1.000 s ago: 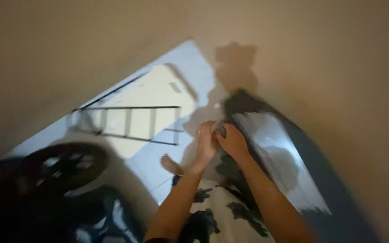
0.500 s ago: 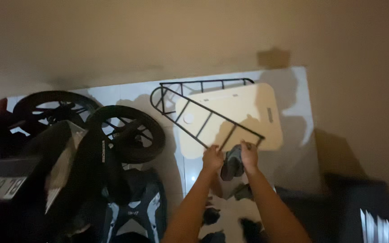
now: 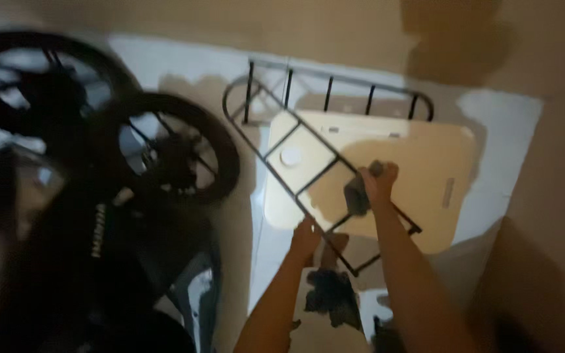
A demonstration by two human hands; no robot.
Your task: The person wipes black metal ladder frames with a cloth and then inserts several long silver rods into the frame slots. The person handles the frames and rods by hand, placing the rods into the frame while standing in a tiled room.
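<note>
Right hand (image 3: 379, 180) now further forward, fingers clamped on dark cloth (image 3: 356, 196) against black rack (image 3: 308, 176), left hand (image 3: 306, 236) beside rack, fingers' state unclear

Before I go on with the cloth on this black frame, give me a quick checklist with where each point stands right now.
1. Cloth in right hand: ok, the hand is closed on a dark cloth.
2. Cloth on the frame: ok, it sits at a frame bar, though contact is blurred.
3. Left hand steadying the frame: cannot tell, it is at the frame's lower end but the grip is unclear.
4. Frame supported: ok, it lies across the cream board.
5. Wheels apart from the hands: ok, they lie off to the left.
6. Clear view: not ok, dim and motion-blurred.
</note>
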